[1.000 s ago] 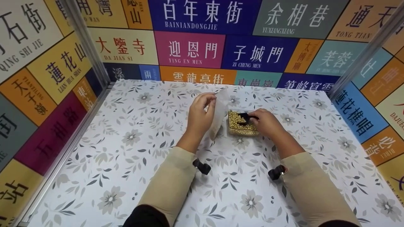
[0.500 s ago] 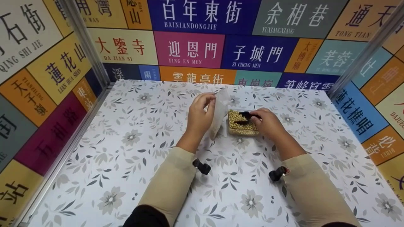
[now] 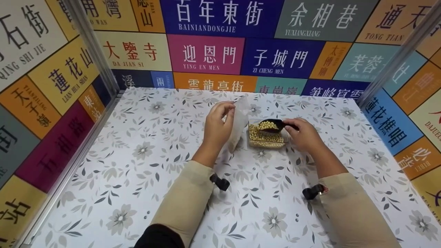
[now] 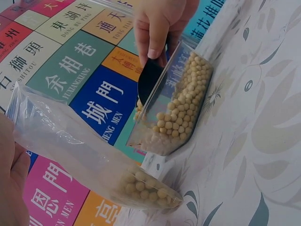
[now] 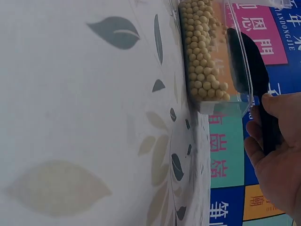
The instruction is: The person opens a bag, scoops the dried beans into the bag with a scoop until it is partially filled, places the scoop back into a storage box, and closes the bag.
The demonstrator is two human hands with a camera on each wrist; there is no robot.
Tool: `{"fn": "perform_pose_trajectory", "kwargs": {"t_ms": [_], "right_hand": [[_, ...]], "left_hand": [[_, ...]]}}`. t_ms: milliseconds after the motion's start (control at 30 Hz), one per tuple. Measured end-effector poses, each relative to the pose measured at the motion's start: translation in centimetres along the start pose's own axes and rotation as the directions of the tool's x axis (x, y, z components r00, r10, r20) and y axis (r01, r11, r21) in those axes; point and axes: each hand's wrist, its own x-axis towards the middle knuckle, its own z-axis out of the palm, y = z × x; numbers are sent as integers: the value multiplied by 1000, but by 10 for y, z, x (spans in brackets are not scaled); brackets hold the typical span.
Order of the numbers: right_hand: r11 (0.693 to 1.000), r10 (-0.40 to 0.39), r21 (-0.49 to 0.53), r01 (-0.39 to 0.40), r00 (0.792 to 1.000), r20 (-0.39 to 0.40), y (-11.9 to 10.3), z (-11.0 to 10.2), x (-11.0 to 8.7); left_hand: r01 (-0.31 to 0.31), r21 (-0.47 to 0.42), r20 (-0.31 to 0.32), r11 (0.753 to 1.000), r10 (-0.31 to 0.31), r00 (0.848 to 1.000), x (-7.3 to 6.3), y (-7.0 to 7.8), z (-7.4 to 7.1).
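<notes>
My right hand (image 3: 303, 133) grips the handle of a black scoop (image 3: 278, 128), which carries a heap of soybeans (image 3: 268, 125) over a clear plastic box (image 3: 267, 144). More soybeans (image 4: 186, 103) fill part of that box, as the left wrist view shows. Just left of the box, my left hand (image 3: 219, 124) pinches the top edge of a translucent plastic bag (image 3: 240, 119). The bag hangs tilted, with some soybeans (image 4: 143, 188) gathered in its bottom corner close over the tabletop. In the right wrist view the scoop (image 5: 251, 61) lies across the box's rim.
A white tablecloth (image 3: 137, 193) with grey flowers and leaves covers the table. Panels printed with large characters (image 3: 206, 53) stand behind and at both sides, joined by metal corner posts (image 3: 100, 44). A black camera (image 3: 220, 182) is strapped at each wrist.
The scoop has come up out of the soybeans, now loaded, and my right hand has moved slightly right with it. My left hand and the bag have stayed in place.
</notes>
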Motion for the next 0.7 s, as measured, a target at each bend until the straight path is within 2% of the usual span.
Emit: {"fn": "perform_pose_trajectory", "kwargs": {"t_ms": [267,500,700], "right_hand": [[988,54,147,-48,998,-36,3,-12,-8],[984,52,171,-43,998,-46,-12,-24,-14],[978,70,200,-59,996,-47,-29,-37,-11]], "left_hand": [[1,2,-2,1000,-1,1000,-1,-2,0],[-1,18,9,1000,0,1000,-2,-3,1],[-9,22,10,1000,9,1000,-1,-1,1]]}}
